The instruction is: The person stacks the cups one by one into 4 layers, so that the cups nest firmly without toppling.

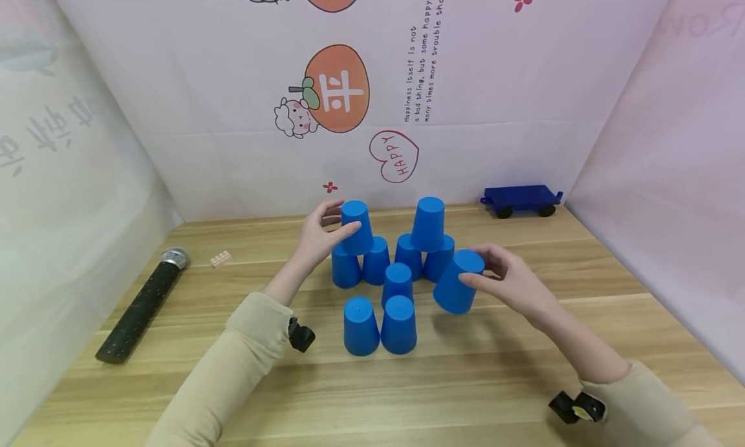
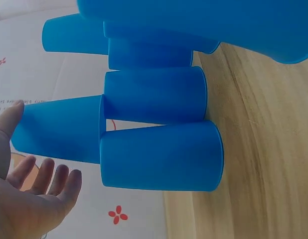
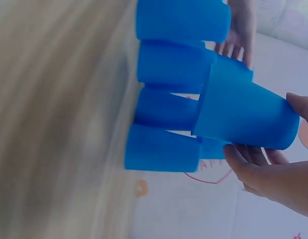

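Note:
My right hand (image 1: 515, 282) holds a blue cup (image 1: 458, 282) tilted above the table, thumb on one side and fingers on the other. At the back left, another upside-down cup (image 1: 356, 228) sits atop a pair of cups (image 2: 161, 157). My left hand (image 1: 320, 237) is around that top cup, its thumb at the cup and its fingers spread apart from it in the left wrist view. A similar stack stands to the right, with one cup (image 1: 428, 224) on two. In front are two side-by-side cups (image 1: 361, 327), with another cup (image 1: 398, 279) behind them, its base hidden.
A black microphone (image 1: 142, 305) lies on the wooden table (image 1: 372, 402) at the left, near a small pink studded piece (image 1: 221, 259). A blue toy wagon (image 1: 522, 201) stands at the back right. Printed white cloth (image 1: 233, 110) encloses the back and sides.

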`<state>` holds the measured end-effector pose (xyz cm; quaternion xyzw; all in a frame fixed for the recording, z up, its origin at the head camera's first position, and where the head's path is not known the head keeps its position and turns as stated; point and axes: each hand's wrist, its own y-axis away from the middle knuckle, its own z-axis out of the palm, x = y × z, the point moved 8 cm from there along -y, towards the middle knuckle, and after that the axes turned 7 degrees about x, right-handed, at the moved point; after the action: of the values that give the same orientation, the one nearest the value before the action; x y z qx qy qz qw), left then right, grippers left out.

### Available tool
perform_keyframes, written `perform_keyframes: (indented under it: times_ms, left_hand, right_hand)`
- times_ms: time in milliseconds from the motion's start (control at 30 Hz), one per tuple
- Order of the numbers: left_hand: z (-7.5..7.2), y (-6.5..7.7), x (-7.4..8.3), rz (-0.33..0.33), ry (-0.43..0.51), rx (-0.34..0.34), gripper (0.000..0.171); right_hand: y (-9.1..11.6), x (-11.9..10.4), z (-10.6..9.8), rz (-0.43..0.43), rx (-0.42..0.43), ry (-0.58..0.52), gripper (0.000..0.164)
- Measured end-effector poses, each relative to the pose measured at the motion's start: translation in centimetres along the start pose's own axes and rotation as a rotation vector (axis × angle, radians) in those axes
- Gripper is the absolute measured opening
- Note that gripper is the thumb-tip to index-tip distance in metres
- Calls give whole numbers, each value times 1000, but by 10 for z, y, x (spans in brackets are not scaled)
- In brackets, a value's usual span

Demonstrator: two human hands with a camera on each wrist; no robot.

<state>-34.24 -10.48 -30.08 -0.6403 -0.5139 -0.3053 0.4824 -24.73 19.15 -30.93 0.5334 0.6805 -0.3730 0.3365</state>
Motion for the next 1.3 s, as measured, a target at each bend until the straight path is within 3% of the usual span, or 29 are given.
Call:
perform_keyframes:
  times_ms: [300, 500, 867, 1133, 1300]
  left_hand:
    - [-26, 24, -7, -24, 84, 66, 61]
    - [-32, 55, -8, -61, 123, 25, 57]
    - [-9, 105, -10, -78, 104, -108, 50]
    - [9, 121, -10, -24, 11, -228, 48]
    - [14, 124, -13, -20, -28, -249, 55]
  right_hand:
    - [-15, -20, -19, -22, 65, 9, 51]
    - [-28, -42, -25, -58, 105, 8, 48]
    - [-69, -87, -16, -89, 107, -20, 55]
    - [-107, -111, -4, -138, 104, 64, 54]
    - [-128, -119, 9, -174, 47, 158, 53]
